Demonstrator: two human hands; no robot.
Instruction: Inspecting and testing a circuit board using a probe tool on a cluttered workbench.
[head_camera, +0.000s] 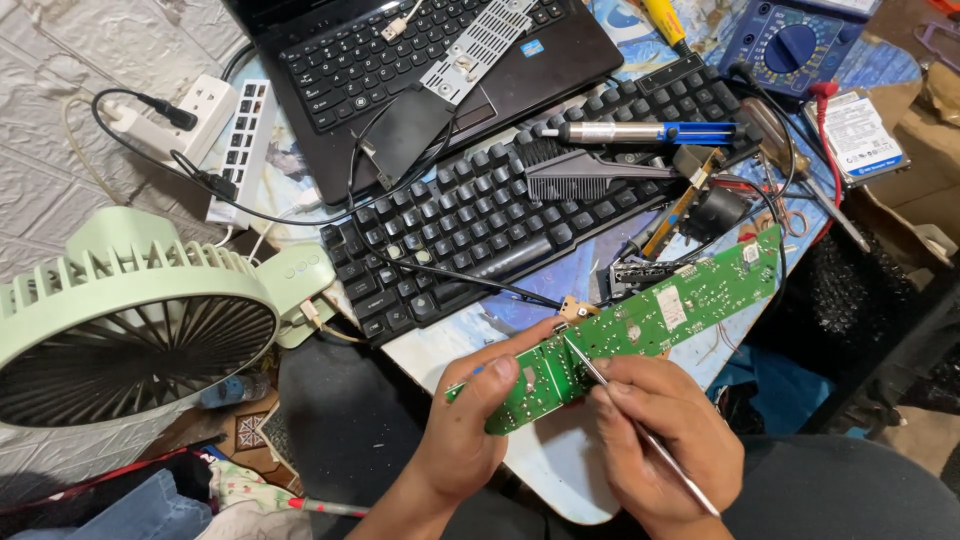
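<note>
A long green circuit board (690, 298) is held tilted over the front edge of the table. My left hand (470, 420) grips its near end, thumb on top. My right hand (660, 440) pinches thin metal tweezers (640, 425) like a pen, and their tip touches the board near its left part. A black keyboard (470, 215) lies just beyond the board.
A black laptop (400, 60) sits at the back. A blue desoldering pump (650, 132) and a black brush (580, 178) rest on the keyboard. A blue multimeter (790, 40) and a hard drive (860, 135) are at right. A green fan (130, 310) and a white power strip (240, 130) are at left.
</note>
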